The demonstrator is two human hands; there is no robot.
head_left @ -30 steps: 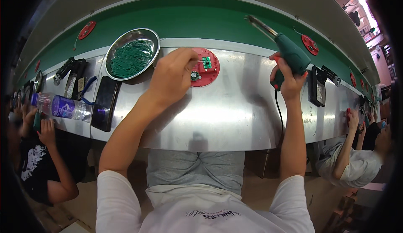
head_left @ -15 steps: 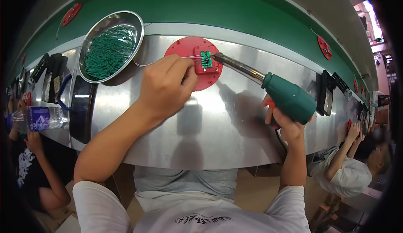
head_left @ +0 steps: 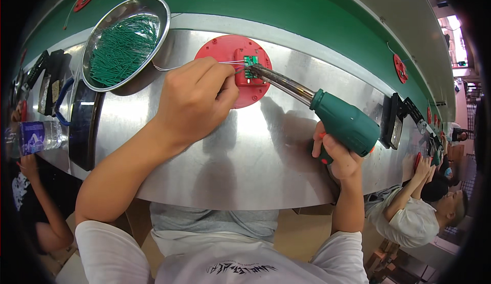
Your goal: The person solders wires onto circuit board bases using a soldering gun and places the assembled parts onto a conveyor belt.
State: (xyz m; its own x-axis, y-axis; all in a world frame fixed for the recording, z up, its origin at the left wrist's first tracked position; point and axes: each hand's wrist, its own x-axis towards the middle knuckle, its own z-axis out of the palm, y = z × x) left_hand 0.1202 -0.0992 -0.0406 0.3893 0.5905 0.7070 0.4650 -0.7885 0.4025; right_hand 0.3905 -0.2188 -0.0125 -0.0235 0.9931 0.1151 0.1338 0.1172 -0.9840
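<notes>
A round red plastic disc (head_left: 220,49) lies on the metal bench, with a small green circuit board (head_left: 251,60) in its raised middle part. Thin white wires (head_left: 162,69) run to the board from the left. My left hand (head_left: 197,97) is closed in a pinch at the board's left edge, on a thin dark-green wire (head_left: 240,71). In my right hand (head_left: 341,156) is a green soldering gun (head_left: 348,123), gripped by its handle from the right. Its metal tip touches or nearly touches the lower part of the board, close to the wire's end.
A steel bowl (head_left: 164,33) of cut green wires (head_left: 123,51) stands at the left. Beyond it are a dark tray (head_left: 82,125) and a plastic bottle (head_left: 38,137). A black stand (head_left: 393,123) is at the right. Other people work on both sides.
The soldering gun's tip has moved from the board's upper right down to its lower part. My left fingers have stayed at the board's left edge. The whole view has shifted slightly.
</notes>
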